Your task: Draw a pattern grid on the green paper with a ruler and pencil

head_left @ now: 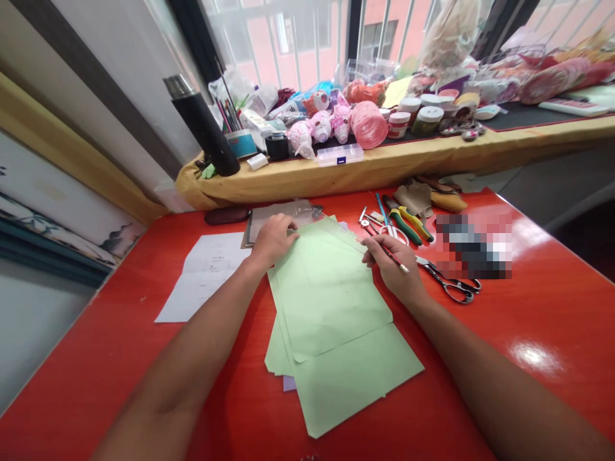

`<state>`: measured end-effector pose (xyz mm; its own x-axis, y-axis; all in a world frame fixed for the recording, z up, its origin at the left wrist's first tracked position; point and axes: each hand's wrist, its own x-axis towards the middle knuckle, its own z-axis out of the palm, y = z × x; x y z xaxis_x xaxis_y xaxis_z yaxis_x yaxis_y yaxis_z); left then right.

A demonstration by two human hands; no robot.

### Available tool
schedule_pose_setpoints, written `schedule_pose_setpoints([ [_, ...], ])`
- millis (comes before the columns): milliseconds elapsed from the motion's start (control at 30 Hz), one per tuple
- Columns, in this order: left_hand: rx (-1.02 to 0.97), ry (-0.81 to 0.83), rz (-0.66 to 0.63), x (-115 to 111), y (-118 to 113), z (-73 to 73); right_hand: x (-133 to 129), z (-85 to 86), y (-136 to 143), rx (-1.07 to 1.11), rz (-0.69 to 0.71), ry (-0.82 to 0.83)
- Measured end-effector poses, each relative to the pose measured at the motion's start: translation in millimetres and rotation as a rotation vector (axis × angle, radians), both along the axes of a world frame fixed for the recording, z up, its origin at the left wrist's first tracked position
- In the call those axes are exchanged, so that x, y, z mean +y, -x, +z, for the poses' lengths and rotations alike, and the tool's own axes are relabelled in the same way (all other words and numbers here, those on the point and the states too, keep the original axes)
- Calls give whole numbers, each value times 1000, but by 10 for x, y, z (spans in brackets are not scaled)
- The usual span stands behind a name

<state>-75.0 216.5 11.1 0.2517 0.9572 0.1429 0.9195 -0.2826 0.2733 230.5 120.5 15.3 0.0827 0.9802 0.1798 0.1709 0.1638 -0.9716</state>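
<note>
Green sheets (pixel 336 294): stacked on red tbl (pixel 230 384), nearest part well this side of both hands; top end betw. them.
R hand (pixel 390 274): closed on pencil (pixel 398 261), at sheets' R edge; pencil betw. thumb & fingers, blunt end twd viewer.
L hand (pixel 273 242): fingers curled at sheets' upper L edge; pinching or just resting, can't tell.
Scissors (pixel 439 276): just R of R hand.
White sheet (pixel 206 275): L of L hand, flat.
Pliers (pixel 406 227): beyond R hand.
Ledge (pixel 298 179): far side, w/ blk flask (pixel 206 131), jars (pixel 428 121).
</note>
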Motion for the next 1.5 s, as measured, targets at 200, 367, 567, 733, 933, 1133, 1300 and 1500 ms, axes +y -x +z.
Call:
schedule_pose_setpoints([
  [200,-88,70,64,-60,16,46,4,23,7,7,-15,0],
  [367,-144,117,162,-160,161,143,13,57,-31,35,-54,-21],
  [567,-189,139,311,-476,443,247,44,52,-67,91,-99,-36],
  [733,-179,152,428,-787,654,324,39,35,-47,99,-74,-24],
  [933,-115,134,508,-1036,771,219,28,47,-36,67,-62,-24],
  [1133,-40,-116,430,-1200,775,218,-21,22,-7,-62,-3,-31],
  [1300,-49,-374,150,-1494,446,409,-60,6,29,-204,87,-41],
  [1500,45,-519,-202,-1664,-85,409,-128,103,95,-318,242,-55],
])
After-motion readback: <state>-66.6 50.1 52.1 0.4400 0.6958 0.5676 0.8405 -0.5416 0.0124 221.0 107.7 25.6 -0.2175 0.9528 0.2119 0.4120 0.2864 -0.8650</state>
